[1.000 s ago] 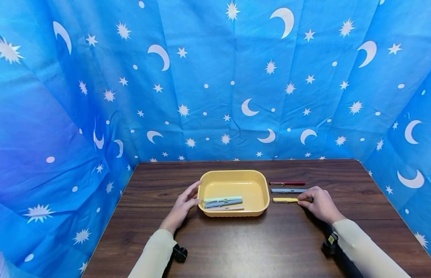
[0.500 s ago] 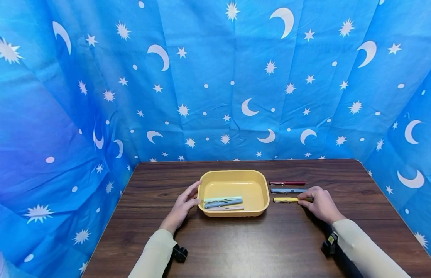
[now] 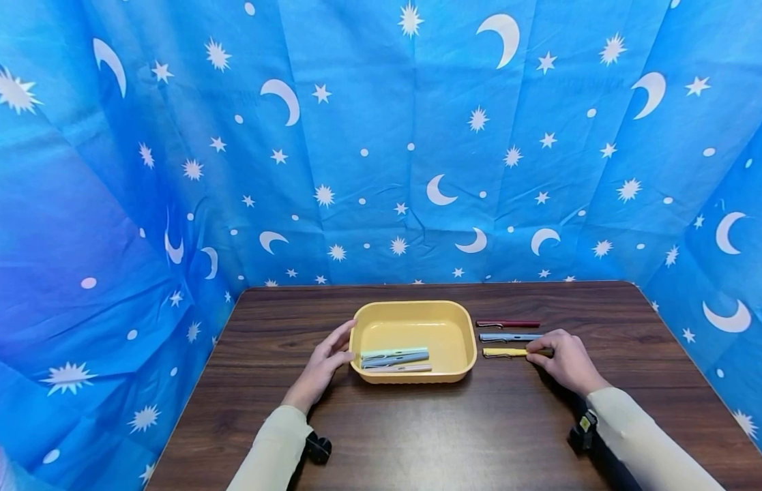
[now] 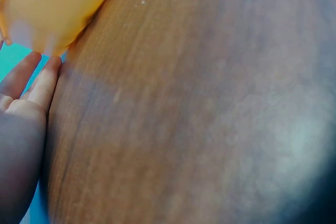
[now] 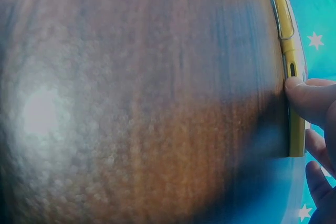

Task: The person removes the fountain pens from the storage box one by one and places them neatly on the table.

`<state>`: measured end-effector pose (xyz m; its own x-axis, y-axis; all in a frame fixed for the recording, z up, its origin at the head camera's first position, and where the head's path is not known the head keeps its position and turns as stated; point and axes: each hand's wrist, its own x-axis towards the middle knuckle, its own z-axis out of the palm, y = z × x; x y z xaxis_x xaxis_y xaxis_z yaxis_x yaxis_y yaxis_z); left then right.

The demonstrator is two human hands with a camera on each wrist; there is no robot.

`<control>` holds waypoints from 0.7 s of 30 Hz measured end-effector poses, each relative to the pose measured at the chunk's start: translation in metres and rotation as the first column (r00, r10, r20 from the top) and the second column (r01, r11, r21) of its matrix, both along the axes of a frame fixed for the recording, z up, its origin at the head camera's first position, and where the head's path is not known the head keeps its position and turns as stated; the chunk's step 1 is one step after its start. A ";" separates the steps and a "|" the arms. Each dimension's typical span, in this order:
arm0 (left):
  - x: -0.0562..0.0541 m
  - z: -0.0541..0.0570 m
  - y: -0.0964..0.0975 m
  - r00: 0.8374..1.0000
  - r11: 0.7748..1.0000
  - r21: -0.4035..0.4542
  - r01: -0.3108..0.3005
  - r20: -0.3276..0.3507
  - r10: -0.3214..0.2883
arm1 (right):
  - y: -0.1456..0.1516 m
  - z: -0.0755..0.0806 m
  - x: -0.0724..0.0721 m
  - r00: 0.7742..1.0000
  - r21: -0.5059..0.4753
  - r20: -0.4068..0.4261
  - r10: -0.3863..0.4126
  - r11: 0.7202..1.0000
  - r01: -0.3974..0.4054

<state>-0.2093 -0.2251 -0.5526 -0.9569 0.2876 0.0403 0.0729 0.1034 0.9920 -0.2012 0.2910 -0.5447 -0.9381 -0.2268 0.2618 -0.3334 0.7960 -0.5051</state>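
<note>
In the head view, my left hand (image 3: 319, 374) is at the left side of a yellow tray (image 3: 454, 365), its fairly straight fingers touching the outer wall. In the left wrist view, fingers (image 4: 46, 83) reach up to that tray (image 4: 58, 3). To the right of the tray, my right hand (image 3: 566, 361) pinches a yellow fountain pen (image 3: 503, 353) near its barrel end. The right wrist view has the pen (image 5: 284, 17) lying along the tabletop, clip and cap pointing away, with the thumb (image 5: 310, 100) against the barrel.
Inside the tray lie a mint green pen (image 3: 411, 352), a blue-grey pen (image 3: 399, 359) and a pale pink pen (image 3: 411, 368). Behind the yellow pen are a light blue pen (image 3: 509, 337) and a dark red pen (image 3: 509, 323). A starry blue cloth (image 3: 381, 136) hangs beyond the wooden table (image 3: 393, 436).
</note>
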 end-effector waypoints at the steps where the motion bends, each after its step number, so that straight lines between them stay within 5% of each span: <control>1: 0.000 0.000 0.000 1.000 1.000 -0.001 -0.001 -0.001 0.001 | 0.000 0.000 0.000 1.000 0.001 0.000 -0.001 1.000 0.001; 21: -0.001 -0.002 0.000 1.000 1.000 -0.013 -0.023 0.013 0.023 | -0.001 0.002 0.002 1.000 0.001 0.003 -0.006 1.000 0.006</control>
